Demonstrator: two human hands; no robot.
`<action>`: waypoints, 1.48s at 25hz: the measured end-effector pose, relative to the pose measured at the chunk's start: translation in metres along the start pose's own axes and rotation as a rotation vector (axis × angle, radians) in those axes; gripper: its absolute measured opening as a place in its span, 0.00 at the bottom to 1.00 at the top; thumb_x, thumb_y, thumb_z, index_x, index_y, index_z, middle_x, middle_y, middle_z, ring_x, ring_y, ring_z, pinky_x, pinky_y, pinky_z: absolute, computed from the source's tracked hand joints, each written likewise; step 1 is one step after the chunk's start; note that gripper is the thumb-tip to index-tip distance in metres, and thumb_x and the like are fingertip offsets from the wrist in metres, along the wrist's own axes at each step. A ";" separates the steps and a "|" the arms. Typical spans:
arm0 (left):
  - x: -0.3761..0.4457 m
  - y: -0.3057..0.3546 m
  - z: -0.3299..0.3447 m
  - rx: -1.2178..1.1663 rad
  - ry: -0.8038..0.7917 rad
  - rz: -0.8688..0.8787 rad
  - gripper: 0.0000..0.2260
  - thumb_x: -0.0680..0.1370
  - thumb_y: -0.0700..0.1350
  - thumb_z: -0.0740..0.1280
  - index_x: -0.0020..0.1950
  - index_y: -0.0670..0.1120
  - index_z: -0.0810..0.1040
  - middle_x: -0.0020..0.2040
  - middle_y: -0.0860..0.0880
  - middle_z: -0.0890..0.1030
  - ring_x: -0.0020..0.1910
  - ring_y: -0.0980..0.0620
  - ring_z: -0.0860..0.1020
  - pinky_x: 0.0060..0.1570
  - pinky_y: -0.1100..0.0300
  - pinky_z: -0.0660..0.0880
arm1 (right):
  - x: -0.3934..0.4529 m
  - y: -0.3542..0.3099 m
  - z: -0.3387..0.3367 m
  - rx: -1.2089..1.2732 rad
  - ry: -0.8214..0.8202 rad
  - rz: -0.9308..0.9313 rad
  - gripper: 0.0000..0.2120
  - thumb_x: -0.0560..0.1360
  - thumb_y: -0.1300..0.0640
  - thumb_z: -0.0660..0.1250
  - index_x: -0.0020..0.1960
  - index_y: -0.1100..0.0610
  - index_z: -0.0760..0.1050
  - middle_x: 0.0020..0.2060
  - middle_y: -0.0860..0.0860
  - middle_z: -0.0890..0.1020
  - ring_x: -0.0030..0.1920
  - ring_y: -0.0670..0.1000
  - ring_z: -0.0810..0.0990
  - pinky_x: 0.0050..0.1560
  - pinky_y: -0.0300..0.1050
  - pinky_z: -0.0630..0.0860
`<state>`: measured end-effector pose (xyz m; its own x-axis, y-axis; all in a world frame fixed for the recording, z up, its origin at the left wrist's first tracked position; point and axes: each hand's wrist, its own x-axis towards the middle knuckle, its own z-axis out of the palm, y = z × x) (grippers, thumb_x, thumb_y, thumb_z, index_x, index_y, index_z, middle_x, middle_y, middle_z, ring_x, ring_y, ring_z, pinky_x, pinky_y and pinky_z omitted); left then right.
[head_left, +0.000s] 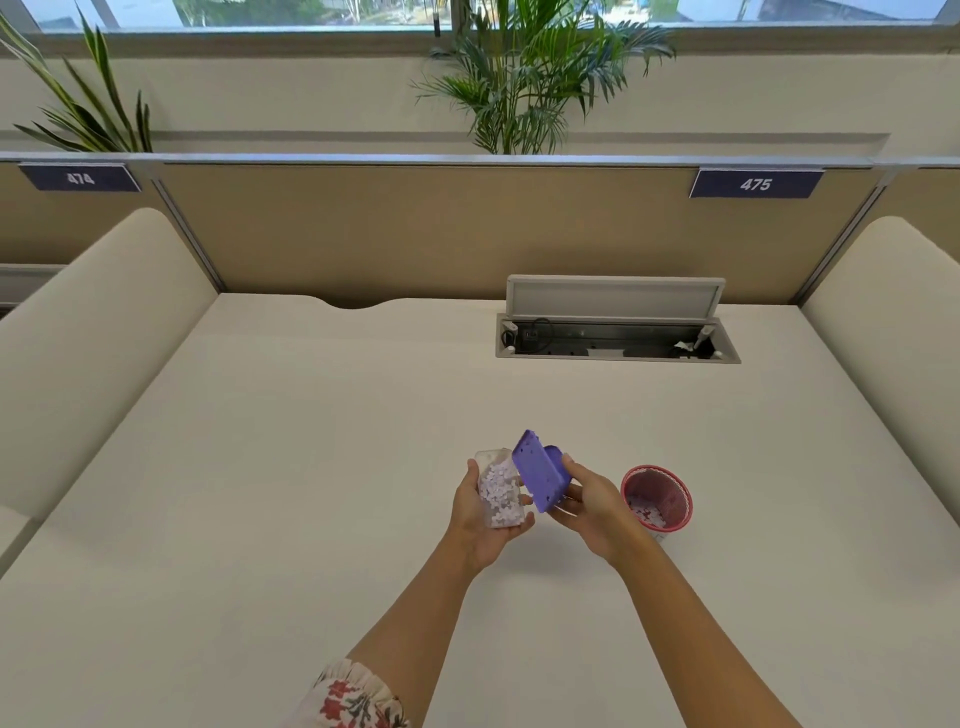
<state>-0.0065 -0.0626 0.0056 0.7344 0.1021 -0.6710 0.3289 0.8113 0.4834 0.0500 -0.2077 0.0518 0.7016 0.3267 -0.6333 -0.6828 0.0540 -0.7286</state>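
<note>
My left hand (480, 519) holds a clear plastic box (500, 488) filled with small pale lilac pieces, its open top facing me. My right hand (589, 506) grips a purple lid (537, 475) with small holes, tilted up just to the right of the box and touching its edge. Both hands hover above the white desk (311, 467), near its middle.
A small red mesh basket (657, 499) with a few white pieces inside stands right of my right hand. An open cable tray (615, 338) with a raised flap sits at the back of the desk. Padded side dividers flank the desk; a partition closes the back.
</note>
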 end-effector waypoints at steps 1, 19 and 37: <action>0.000 0.001 -0.001 -0.008 0.004 0.009 0.29 0.82 0.64 0.50 0.58 0.44 0.81 0.47 0.42 0.86 0.41 0.45 0.78 0.41 0.53 0.78 | 0.003 0.003 -0.003 0.011 0.012 -0.004 0.12 0.83 0.52 0.58 0.52 0.56 0.79 0.45 0.56 0.84 0.44 0.54 0.82 0.43 0.47 0.79; -0.003 0.012 -0.043 -0.061 0.174 0.084 0.33 0.83 0.63 0.49 0.66 0.36 0.75 0.49 0.40 0.80 0.44 0.43 0.77 0.45 0.47 0.78 | 0.048 0.082 -0.004 -0.373 0.334 0.028 0.12 0.77 0.60 0.63 0.38 0.54 0.82 0.38 0.53 0.82 0.39 0.54 0.76 0.42 0.45 0.70; -0.006 0.010 -0.008 0.117 0.084 -0.026 0.30 0.85 0.59 0.44 0.58 0.40 0.78 0.45 0.40 0.84 0.35 0.44 0.78 0.38 0.55 0.74 | 0.027 0.055 -0.010 -0.737 0.441 -0.326 0.11 0.80 0.56 0.64 0.52 0.61 0.81 0.50 0.55 0.85 0.48 0.55 0.81 0.44 0.43 0.70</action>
<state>-0.0128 -0.0506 0.0099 0.6742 0.1341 -0.7262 0.4176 0.7418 0.5247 0.0334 -0.2056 -0.0080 0.9542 0.0035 -0.2992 -0.2409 -0.5843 -0.7750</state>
